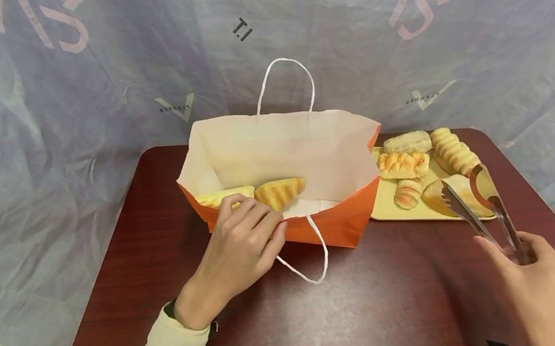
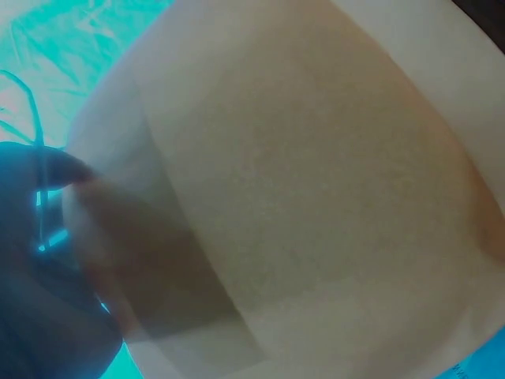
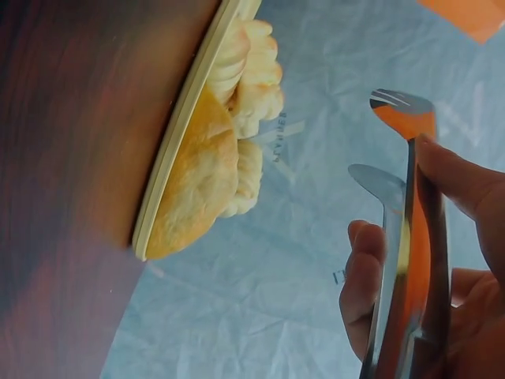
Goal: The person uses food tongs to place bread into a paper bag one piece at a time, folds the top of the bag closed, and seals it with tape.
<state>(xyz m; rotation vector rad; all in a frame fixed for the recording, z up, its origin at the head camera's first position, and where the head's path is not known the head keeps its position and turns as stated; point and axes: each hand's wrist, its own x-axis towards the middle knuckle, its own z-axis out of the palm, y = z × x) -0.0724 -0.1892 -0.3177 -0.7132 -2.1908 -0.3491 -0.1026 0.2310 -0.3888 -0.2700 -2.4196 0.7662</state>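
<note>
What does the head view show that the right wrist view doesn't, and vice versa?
Only the head view: the left hand gripping the rim of the paper bag, its white handles, and two pieces of bread inside.
Only the right wrist view: a nearly edge-on look at the tray, with its bread in profile.
Both: the right hand holding tongs, the same tray and bread, the table, the backdrop; the wrist view's orange corner is likely the bag.

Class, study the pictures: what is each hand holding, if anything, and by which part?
The right hand holds the metal tongs by their two arms. The left hand grips the orange paper bag by its near rim.
</note>
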